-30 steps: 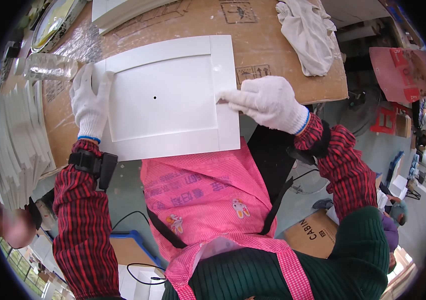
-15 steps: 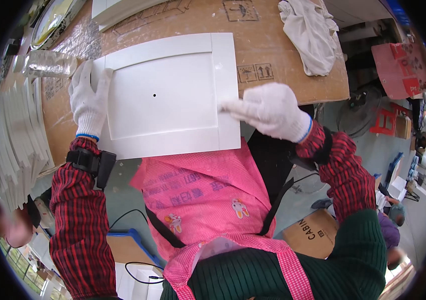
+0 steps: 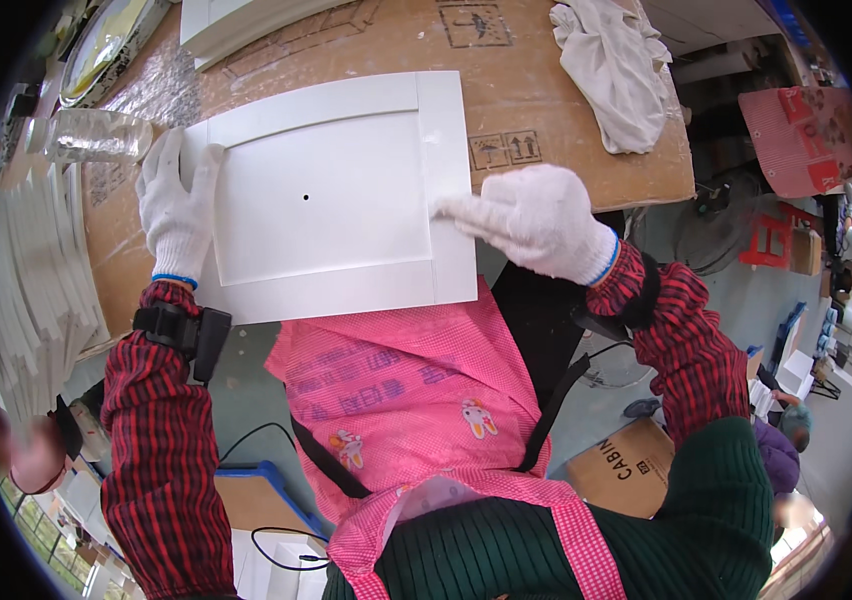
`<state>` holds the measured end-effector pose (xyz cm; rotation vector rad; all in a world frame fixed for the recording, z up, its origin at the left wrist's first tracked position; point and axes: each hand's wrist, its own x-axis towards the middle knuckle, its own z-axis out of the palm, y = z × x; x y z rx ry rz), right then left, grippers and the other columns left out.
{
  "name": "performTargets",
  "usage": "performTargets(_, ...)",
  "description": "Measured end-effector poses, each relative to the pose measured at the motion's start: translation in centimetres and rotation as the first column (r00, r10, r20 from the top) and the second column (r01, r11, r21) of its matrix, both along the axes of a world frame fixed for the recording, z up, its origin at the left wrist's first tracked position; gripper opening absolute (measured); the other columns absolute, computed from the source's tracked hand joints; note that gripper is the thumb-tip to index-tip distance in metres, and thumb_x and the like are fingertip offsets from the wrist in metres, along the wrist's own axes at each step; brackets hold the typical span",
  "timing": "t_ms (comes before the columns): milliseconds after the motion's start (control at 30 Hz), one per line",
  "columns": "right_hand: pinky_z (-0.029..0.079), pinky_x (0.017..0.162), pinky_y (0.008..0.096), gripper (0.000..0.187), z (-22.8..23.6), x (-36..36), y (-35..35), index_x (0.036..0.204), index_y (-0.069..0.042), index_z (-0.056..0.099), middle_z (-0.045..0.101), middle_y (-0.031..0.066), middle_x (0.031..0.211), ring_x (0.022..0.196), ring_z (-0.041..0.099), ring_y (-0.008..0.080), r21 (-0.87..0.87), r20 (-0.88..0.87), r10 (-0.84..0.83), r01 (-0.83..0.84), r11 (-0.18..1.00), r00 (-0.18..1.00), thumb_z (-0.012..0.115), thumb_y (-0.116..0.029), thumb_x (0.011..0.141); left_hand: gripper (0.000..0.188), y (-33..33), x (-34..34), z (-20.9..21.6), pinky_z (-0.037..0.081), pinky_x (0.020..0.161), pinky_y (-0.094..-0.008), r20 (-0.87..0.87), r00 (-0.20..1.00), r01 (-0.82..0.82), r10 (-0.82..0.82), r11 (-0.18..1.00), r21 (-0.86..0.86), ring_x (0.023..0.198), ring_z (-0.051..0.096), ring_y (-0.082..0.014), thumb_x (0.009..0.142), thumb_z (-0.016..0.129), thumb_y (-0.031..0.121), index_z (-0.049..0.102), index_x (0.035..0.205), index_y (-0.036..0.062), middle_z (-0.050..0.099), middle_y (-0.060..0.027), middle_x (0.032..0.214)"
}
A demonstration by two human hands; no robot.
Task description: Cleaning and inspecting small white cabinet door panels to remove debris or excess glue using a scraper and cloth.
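Head view. One white framed panel [image 3: 326,215] lay recessed face up at the near edge of the brown-covered table [image 3: 536,95], its long axis running left to right across the person's front. Left hand [image 3: 171,205], gloved: was spread at the panel's left end, thumb apart, unclenched. Right hand [image 3: 546,225], gloved: fingers partly folded, tips at the right border; any pinched item could not be told. Step, by judgement: was working that border; continuing called for steady left-hand bracing.

Bright, soft light; fisheye-bent edges, black corners.
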<state>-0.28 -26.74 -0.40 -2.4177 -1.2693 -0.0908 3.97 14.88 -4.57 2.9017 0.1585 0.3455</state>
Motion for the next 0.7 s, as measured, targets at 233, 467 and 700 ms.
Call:
performTargets(233,0.042,0.048,0.0365,0.039,-0.9,0.4,0.0,0.125,-0.026,0.074,0.049,-0.0002,0.064,0.054,0.054,0.0198,0.059,0.079,-0.02,0.015,0.998,0.997,0.075,-0.024,0.086,0.07,0.3,0.0,0.0,0.037,0.116,-0.0456,0.014,1.0,0.02,-0.02,1.0,0.018,0.137,0.046,-0.0384,0.096,0.064,0.053,0.056,0.144,0.0026,0.052,-0.0177,0.15)
performTargets(467,0.042,0.049,0.0367,0.048,-0.3,0.6,-0.2,0.128,-0.025,0.072,0.046,-0.0012,0.063,0.053,0.052,0.0199,-0.055,0.168,0.054,-0.046,0.997,0.984,0.067,-0.02,0.08,0.07,0.1,0.0,0.1,0.037,0.117,-0.0455,0.021,0.999,0.027,-0.027,0.999,0.021,0.137,0.046,-0.0382,0.097,0.064,0.053,0.056,0.144,0.0014,0.052,-0.0182,0.15)
performTargets(700,0.042,0.049,0.0348,0.051,-0.3,0.7,-0.5,0.131,-0.025,0.071,0.047,-0.0023,0.065,0.054,0.053,0.0177,-0.025,0.15,0.098,-0.095,0.995,0.984,0.064,-0.021,0.08,0.067,-0.1,0.0,0.5,0.034,0.119,-0.0449,-0.028,1.0,0.003,-0.003,1.0,0.017,0.142,0.043,-0.037,0.098,0.062,0.049,0.054,0.146,0.0035,0.048,-0.0193,0.152)
